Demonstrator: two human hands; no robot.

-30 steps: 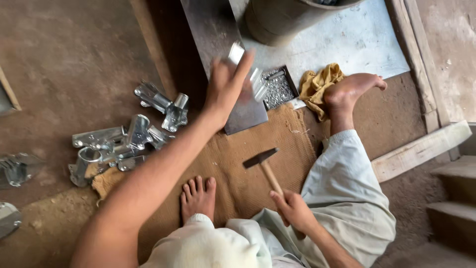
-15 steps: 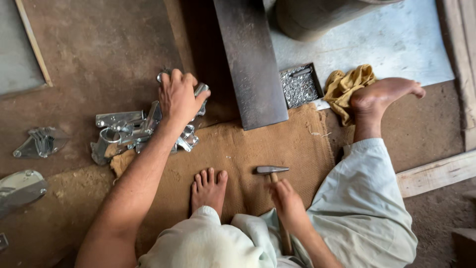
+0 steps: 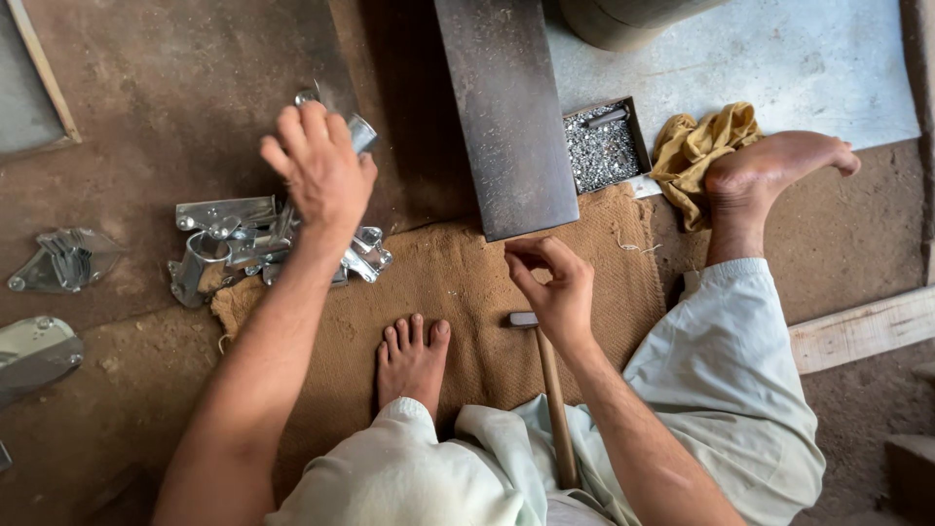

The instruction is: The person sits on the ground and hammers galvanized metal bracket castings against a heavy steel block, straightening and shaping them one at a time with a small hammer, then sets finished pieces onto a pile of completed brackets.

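My left hand [image 3: 319, 166] lifts a shiny metal fitting [image 3: 358, 129], fingers closed around it, above the pile of fittings [image 3: 243, 244]. My right hand [image 3: 555, 287], fingertips pinched, hovers over the hammer [image 3: 547, 390] on the mat [image 3: 448, 292].

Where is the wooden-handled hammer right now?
The wooden-handled hammer lies on the brown burlap mat, just under the right hand, beside the bare foot.

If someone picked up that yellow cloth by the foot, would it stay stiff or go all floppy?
The yellow cloth would probably go floppy: it lies crumpled in soft folds beside the right foot. It looks thin, so it is likely light for its size. It should not roll or slide much, since it sags flat against the floor and the metal sheet.
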